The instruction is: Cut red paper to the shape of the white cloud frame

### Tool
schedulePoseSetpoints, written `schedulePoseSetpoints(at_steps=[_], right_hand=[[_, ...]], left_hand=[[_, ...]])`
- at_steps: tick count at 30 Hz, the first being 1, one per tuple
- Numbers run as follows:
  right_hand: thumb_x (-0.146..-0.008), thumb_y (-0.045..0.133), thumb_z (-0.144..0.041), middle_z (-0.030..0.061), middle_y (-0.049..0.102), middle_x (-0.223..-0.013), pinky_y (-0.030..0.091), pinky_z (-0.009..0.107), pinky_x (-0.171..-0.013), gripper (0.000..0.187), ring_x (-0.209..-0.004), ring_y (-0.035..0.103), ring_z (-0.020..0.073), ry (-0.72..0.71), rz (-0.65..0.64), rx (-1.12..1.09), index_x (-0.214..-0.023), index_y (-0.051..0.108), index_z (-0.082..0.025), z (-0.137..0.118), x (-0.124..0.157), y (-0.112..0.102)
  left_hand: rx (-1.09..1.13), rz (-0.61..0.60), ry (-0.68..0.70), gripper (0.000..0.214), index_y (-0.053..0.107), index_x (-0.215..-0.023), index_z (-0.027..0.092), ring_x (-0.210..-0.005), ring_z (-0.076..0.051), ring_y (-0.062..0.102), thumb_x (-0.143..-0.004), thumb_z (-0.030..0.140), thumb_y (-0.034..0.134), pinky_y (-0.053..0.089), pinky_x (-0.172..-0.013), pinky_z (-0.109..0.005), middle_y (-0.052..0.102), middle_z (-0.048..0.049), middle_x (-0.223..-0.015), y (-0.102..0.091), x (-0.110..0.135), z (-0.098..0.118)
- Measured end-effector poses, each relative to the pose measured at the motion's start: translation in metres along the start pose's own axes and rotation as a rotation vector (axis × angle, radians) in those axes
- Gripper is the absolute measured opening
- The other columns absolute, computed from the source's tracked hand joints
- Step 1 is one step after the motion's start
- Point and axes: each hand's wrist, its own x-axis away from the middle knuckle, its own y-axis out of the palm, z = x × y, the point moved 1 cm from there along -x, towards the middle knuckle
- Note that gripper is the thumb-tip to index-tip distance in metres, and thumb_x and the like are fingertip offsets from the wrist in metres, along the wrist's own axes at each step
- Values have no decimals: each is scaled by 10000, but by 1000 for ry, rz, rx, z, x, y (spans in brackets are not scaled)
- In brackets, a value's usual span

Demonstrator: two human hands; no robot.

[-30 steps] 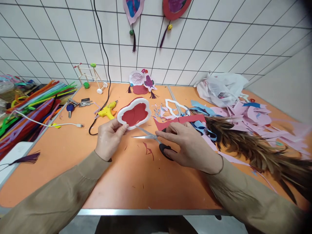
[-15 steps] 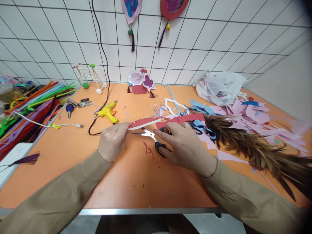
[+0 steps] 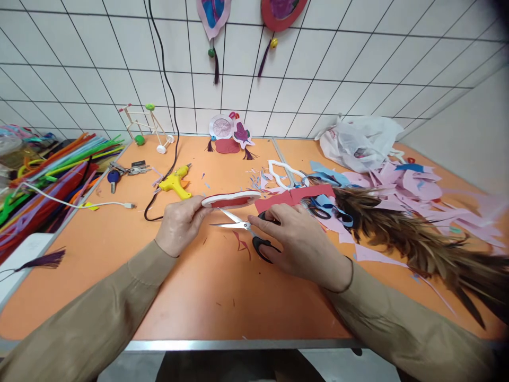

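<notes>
My left hand [image 3: 180,223] pinches the near edge of a cloud-shaped red paper piece with a white rim [image 3: 230,199], held nearly flat just above the orange table [image 3: 119,276]. My right hand [image 3: 296,239] grips the black handles of a pair of scissors [image 3: 246,229], whose blades stand open and point left, right under the paper piece. A small red offcut [image 3: 241,244] lies on the table below the blades.
A yellow glue gun [image 3: 175,181] with a black cord, keys [image 3: 126,171] and pipe cleaners [image 3: 51,175] lie at the left. Red sheet scraps [image 3: 294,196], pink paper scraps [image 3: 413,196], brown feathers [image 3: 409,233] and a plastic bag [image 3: 360,140] crowd the right. A white foam outline [image 3: 283,173] lies behind.
The left hand has tipped the red and white piece from facing me to lying almost flat. The scissors' blades have opened under it, and the right hand has shifted slightly left.
</notes>
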Motion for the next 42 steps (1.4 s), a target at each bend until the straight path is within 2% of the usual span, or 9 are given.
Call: schedulePoseSetpoints(at_steps=[9,13,23,27,35,38,42], right_hand=[[-772,614,-217,80,566,-833,246,293,-612,336,-711,451,180,31,-17,-72,-1099,682,-175,6,2,2],[-764,619,-213,86,573,-848,286,295,-614,366,-727,476,191,27,-43,-126,-1122,680,-171,7,4,2],[-768,600,-223,75,559,-846,409,308,-668,414,-754,518,190,95,-115,-321,-1174,667,-177,7,7,0],[-754,606,-216,70,565,-841,426,300,-660,434,-742,529,183,126,-143,-359,-1183,665,-183,6,8,0],[-764,597,-200,58,574,-823,424,274,-634,412,-718,551,168,159,-131,-418,-1170,670,-194,6,11,3],[-762,602,-192,38,552,-773,396,256,-602,399,-668,527,145,162,-133,-477,-1152,686,-195,6,11,2],[-776,600,-178,11,531,-709,358,241,-582,355,-637,494,126,153,-127,-556,-1110,712,-223,6,9,-1]], left_hand=[[57,-12,52,125,699,-869,174,-531,-120,603,-898,229,590,416,-527,-204,694,3,-641,4,2,-3],[92,18,35,129,683,-802,177,-522,-123,601,-888,217,596,412,-515,-206,680,9,-620,6,2,-5],[148,-28,-5,162,663,-822,168,-591,-148,624,-903,260,558,444,-554,-229,683,-19,-668,6,1,-5],[217,-54,-72,155,662,-814,171,-588,-154,645,-892,268,570,483,-565,-237,686,-14,-644,7,0,-6],[554,-54,-338,189,668,-846,165,-635,-207,711,-845,351,635,599,-642,-328,718,-38,-733,15,5,-10],[555,-69,-367,208,667,-852,161,-656,-212,707,-842,366,636,602,-663,-343,711,-41,-739,16,6,-10],[486,-79,-336,222,674,-898,159,-713,-215,701,-859,368,615,591,-700,-341,715,-49,-760,15,7,-11]])
